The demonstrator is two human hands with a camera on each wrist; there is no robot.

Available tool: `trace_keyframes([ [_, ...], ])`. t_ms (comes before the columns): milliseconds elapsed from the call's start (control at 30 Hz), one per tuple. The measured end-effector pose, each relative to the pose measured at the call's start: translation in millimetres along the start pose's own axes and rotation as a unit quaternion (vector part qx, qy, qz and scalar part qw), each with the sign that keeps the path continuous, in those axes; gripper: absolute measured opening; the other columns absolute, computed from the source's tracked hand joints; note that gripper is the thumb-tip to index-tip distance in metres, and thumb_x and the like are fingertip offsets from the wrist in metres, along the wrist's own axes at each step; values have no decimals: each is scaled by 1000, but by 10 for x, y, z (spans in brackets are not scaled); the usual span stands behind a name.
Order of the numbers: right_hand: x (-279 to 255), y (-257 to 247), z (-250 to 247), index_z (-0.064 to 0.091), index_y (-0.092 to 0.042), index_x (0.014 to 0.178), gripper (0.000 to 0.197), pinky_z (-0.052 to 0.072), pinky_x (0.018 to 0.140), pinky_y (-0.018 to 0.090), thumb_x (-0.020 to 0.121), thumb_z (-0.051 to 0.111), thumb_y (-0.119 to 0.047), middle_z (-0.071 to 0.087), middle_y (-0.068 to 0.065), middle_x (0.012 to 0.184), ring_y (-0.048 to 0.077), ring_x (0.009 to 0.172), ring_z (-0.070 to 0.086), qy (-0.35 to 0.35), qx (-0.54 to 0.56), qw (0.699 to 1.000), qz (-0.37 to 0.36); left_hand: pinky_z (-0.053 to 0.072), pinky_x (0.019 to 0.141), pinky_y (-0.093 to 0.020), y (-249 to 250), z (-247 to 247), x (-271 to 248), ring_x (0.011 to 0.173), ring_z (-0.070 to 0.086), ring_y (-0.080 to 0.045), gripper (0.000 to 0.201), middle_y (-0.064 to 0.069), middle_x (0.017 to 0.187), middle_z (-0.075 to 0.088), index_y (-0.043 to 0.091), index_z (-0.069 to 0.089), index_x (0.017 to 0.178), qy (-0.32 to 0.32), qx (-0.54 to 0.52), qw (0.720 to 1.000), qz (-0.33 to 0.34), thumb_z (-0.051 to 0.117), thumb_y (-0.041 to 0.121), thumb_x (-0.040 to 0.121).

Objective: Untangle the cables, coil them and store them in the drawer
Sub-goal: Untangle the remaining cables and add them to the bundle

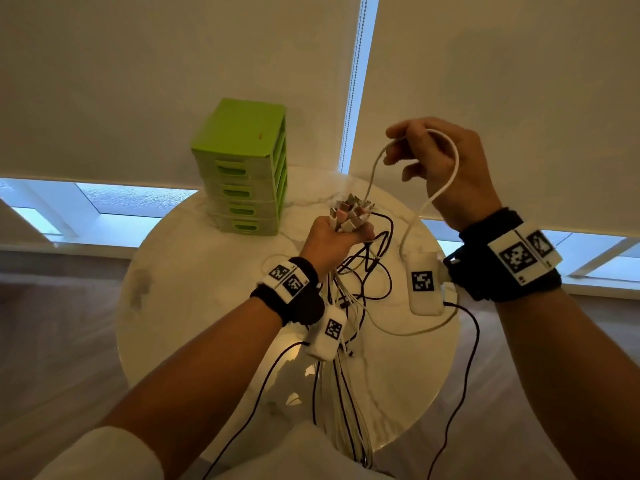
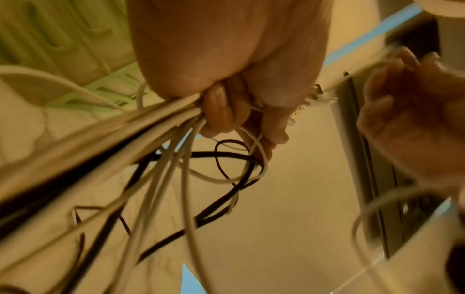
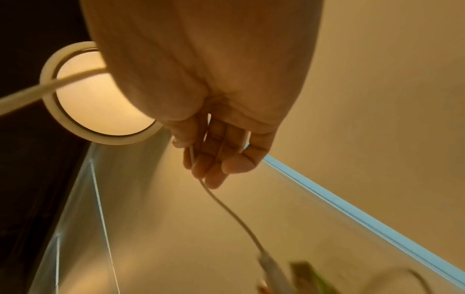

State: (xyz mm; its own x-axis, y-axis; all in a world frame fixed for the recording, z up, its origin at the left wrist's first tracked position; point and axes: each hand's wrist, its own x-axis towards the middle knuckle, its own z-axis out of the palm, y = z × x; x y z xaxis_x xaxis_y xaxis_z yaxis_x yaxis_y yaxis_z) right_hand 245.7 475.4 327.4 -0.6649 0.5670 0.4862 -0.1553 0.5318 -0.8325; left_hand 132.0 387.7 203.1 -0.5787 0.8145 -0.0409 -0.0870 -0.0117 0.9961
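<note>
Head view, left hand (image 1: pixel 334 237) fisted round cables (image 1: pixel 349 216), raised right hand (image 1: pixel 436 161) pinching white cable (image 1: pixel 375 164)

Three cameras: one worn on the head, one on each wrist.

The head view looks forward and down from above both forearms onto the round tabletop (image 1: pixel 194 306), taking in both hands, the green drawer unit (image 1: pixel 242 168) and the window blinds (image 1: pixel 138 64). The left wrist view sits close under the left hand (image 2: pixel 226 59), facing along the fingers and the cables (image 2: pixel 151 159); it shares the drawer unit and the right hand (image 2: pixel 415 119) with the head view. The right wrist view looks closely along its own palm toward the blinds.
</note>
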Motion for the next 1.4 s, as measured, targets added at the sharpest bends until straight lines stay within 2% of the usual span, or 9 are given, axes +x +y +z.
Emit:
trace_keyframes([
  [267,-309,844,20,22,-27,149,74,43,102,39,89,65,-25,65,-8,106,11,108,60,-177,-190,949,179,19,36,-16,177,-299,27,37,24,-2,15,4,86,73,16,67,94,-39,-137,987,-72,54,23,98],
  [433,-330,895,-28,69,-18,103,14,49,79,29,92,60,-21,66,-9,76,4,70,62,-163,-165,957,175,19,36,-14,216,-459,15,36,21,-1,17,7,85,73,16,63,95,3,-183,981,-62,47,21,100],
  [667,-379,928,-119,71,-11,78,23,41,60,14,94,58,-22,65,7,73,9,64,55,-74,-125,958,246,24,36,-15,231,-484,21,33,22,-3,13,-1,97,75,12,65,96,139,-167,976,-32,57,22,97],
  [767,-377,915,-56,66,-7,74,23,42,50,19,93,56,-16,59,7,61,15,51,51,12,-70,961,267,52,78,-31,246,-446,15,43,50,-20,19,-6,103,74,9,65,104,165,-142,976,-22,60,24,95],
  [800,-369,916,-26,63,-9,68,26,38,49,23,93,56,-15,54,4,55,16,48,46,34,-77,960,265,49,83,-36,260,-431,9,81,62,-40,19,-6,103,74,9,65,104,173,-136,975,-25,60,24,94],
  [833,-352,913,-1,61,-11,67,27,34,50,24,92,56,-16,50,0,54,15,49,43,46,-103,958,263,47,72,-30,265,-424,15,67,36,-8,17,-6,102,74,9,66,103,181,-131,974,-23,61,23,94],
  [933,-324,890,4,68,-13,95,20,36,64,23,94,56,-28,61,-3,80,6,65,47,-7,-175,954,244,38,56,-23,234,-464,46,53,53,1,20,-4,104,73,7,68,105,202,-79,976,-4,63,22,92],
  [1133,-372,901,-78,70,-17,88,6,36,56,14,88,66,-21,56,-19,55,1,52,49,-28,-204,966,159,28,53,-22,264,-541,-16,45,54,6,26,0,94,69,4,64,112,132,-31,990,-22,61,22,94],
  [1400,-428,937,142,69,-24,95,16,39,78,23,83,70,-35,63,-8,96,9,90,54,-86,-265,955,106,25,50,-24,365,-423,-51,37,46,4,24,-6,84,67,8,68,107,107,-28,993,-48,65,24,91],
])
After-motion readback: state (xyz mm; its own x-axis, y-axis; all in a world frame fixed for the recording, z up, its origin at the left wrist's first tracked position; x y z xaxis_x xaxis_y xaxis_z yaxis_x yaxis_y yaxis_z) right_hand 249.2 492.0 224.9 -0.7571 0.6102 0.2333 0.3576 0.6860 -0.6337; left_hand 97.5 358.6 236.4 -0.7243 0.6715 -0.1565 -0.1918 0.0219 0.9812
